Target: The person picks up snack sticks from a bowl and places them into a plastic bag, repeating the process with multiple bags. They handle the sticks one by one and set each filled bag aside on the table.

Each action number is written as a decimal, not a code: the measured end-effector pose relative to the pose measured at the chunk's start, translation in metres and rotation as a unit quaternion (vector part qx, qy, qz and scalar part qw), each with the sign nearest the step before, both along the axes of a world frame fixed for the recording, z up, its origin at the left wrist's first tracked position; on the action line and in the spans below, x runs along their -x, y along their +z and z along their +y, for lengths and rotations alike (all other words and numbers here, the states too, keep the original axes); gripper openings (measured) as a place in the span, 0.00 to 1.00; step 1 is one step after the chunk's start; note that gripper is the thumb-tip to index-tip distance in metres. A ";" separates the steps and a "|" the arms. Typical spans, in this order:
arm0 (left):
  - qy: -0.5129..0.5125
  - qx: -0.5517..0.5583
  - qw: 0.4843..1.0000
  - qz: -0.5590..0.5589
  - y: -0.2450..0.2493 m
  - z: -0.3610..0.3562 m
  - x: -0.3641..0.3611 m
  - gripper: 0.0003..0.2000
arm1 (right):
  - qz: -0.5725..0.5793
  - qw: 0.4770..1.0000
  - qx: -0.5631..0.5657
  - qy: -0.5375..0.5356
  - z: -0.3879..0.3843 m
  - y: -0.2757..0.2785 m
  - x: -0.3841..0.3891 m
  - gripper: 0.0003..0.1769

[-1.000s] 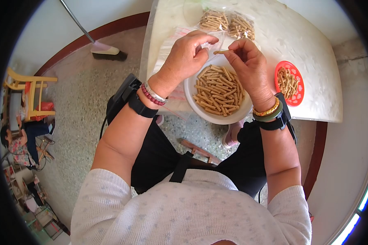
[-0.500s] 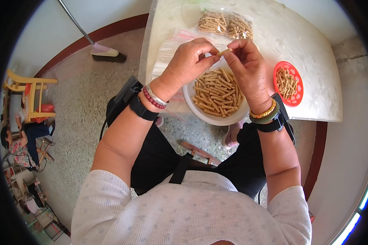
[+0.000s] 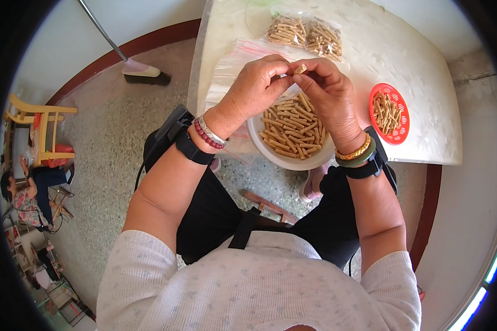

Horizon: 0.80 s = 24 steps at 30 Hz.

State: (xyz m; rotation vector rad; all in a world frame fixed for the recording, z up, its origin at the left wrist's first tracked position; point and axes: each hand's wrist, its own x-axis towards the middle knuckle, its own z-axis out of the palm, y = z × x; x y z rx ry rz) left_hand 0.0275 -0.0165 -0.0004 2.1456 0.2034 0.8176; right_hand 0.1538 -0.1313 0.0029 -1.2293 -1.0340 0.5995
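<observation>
The person's own light knitted sleeves and dark wristbands come nearest the camera. Above the bowl, the right hand [image 3: 328, 83] pinches a short tan stick [image 3: 300, 69] between thumb and forefinger, its pale end tilted upward. The left hand [image 3: 258, 83] meets it there, thumb and fingertips drawn together; whether they also grip the stick cannot be told.

Below, a white bowl [image 3: 281, 160] full of similar sticks [image 3: 292, 124] sits at the tabletop's [image 3: 386, 52] near edge, its rim reaching past that edge. Near the right corner stands a red openwork basket [image 3: 406, 116] with more sticks. Flat clear bags [image 3: 223, 77] marked with red lines lie along the left edge; any print is too small to read. Toward the far edge rest two filled bags [image 3: 324, 39], side by side.

Beyond the left edge, a broom [image 3: 142, 70] stands on the speckled floor [image 3: 110, 138].
</observation>
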 end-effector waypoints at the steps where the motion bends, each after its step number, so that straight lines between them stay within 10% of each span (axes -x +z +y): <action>1: 0.000 0.002 1.000 -0.008 0.000 0.000 0.000 0.07 | -0.012 1.000 0.000 -0.003 0.000 0.000 0.000 0.07; 17: 0.027 0.036 0.999 0.022 0.008 -0.003 0.003 0.11 | 0.050 0.998 0.027 0.002 -0.002 0.010 0.001 0.05; 24: -0.009 0.229 0.972 0.051 0.017 0.005 0.008 0.17 | 0.063 0.998 0.029 0.007 -0.004 0.022 0.001 0.06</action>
